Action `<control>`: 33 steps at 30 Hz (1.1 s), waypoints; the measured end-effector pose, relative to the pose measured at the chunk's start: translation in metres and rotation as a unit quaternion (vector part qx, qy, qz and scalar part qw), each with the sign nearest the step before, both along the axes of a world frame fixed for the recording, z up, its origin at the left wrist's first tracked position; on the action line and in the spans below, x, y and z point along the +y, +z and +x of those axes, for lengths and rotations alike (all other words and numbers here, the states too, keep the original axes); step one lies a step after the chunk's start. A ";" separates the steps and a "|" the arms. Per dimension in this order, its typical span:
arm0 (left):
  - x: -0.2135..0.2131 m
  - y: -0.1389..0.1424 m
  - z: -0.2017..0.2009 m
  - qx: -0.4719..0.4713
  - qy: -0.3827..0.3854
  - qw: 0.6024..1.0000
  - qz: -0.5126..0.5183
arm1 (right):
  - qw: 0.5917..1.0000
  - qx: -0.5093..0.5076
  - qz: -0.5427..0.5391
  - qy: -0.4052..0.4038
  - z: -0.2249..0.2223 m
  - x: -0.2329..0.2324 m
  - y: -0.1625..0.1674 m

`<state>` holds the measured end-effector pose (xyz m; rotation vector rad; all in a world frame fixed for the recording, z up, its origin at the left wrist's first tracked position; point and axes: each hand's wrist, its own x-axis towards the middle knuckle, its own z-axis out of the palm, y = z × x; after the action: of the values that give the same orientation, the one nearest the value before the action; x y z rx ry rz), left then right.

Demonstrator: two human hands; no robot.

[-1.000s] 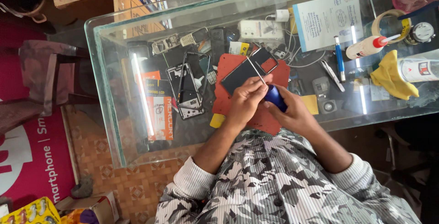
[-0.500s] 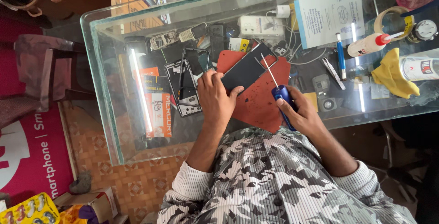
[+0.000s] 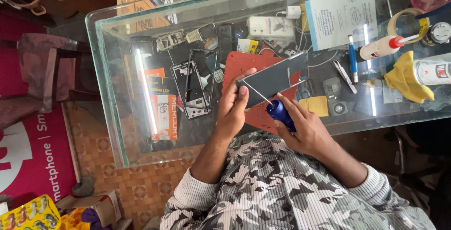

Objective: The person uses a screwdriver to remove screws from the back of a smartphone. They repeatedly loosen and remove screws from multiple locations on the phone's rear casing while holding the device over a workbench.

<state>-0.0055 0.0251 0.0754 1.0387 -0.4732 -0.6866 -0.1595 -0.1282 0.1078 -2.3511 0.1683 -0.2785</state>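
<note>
My left hand (image 3: 233, 109) grips the near left corner of a dark flat phone panel (image 3: 275, 78) and holds it tilted over a red work mat (image 3: 241, 63) on the glass table (image 3: 127, 131). My right hand (image 3: 303, 125) is closed on a screwdriver with a blue handle (image 3: 280, 113). Its thin metal shaft points up and left, and the tip meets the panel's near edge beside my left fingers.
An opened phone frame (image 3: 195, 86) lies left of the mat. Farther right are a blue pen (image 3: 352, 60), tweezers (image 3: 346, 75), a glue bottle with a red tip (image 3: 381, 48), a yellow cloth (image 3: 406, 78), a tape roll (image 3: 408, 18) and a printed card (image 3: 341, 17). A chair (image 3: 42, 70) stands left.
The panel has turned and swung to the right over the mat. My left hand moved from its top to its near left corner. The screwdriver tip came up to the panel's edge.
</note>
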 end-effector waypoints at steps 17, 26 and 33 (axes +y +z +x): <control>-0.003 0.027 -0.011 -0.048 0.030 0.997 0.057 | 0.990 -0.097 -0.095 0.025 -0.001 -0.004 -0.011; -0.006 0.033 -0.015 -0.103 0.050 0.992 0.061 | 0.992 -0.089 -0.092 0.022 -0.003 -0.003 -0.015; -0.007 0.018 -0.022 -0.093 0.074 0.990 0.081 | 0.989 -0.099 -0.108 0.016 -0.006 -0.002 -0.019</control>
<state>-0.0272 0.0177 0.0939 1.2844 -0.5014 -0.5042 -0.1657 -0.1298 0.0892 -2.5178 0.0037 -0.5358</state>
